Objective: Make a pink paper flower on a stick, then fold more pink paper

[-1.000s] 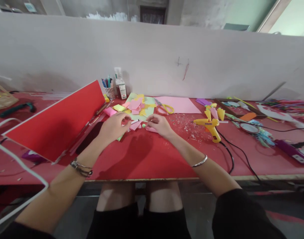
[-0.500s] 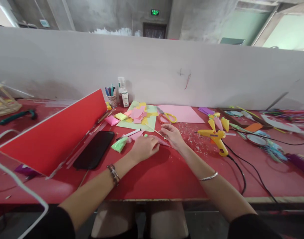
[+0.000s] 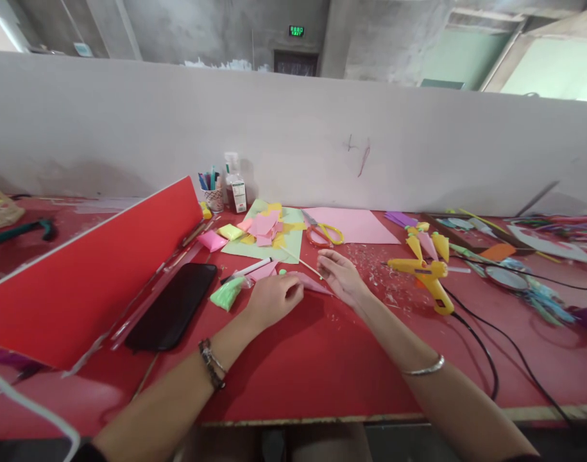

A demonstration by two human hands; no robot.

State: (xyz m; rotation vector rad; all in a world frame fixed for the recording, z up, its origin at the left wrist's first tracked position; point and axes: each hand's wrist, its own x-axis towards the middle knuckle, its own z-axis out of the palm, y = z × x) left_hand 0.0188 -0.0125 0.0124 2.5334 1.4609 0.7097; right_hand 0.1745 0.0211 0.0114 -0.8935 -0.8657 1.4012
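My left hand (image 3: pixel 274 296) lies on the red table (image 3: pixel 322 366) with its fingers curled, the fingertips pinching the left end of a small pink folded paper piece (image 3: pixel 314 283). My right hand (image 3: pixel 342 276) rests just right of that paper, fingers loosely apart and holding nothing, its fingertips touching the paper's far end. A thin wooden stick (image 3: pixel 300 260) lies just beyond both hands. A white pen (image 3: pixel 247 268) and a small green bag (image 3: pixel 227 293) sit to the left of my left hand.
A black phone (image 3: pixel 172 307) and a tilted red board (image 3: pixel 91 276) lie at the left. Coloured paper scraps (image 3: pixel 264 228), yellow-handled scissors (image 3: pixel 324 232) and a pink sheet (image 3: pixel 355 224) are behind. A yellow glue gun (image 3: pixel 425 273) with a black cable (image 3: pixel 480 353) is at the right.
Both hands came back from the scrap pile toward me. My left hand moved right onto the pink paper piece. The stick now lies on the table. The view has tilted up.
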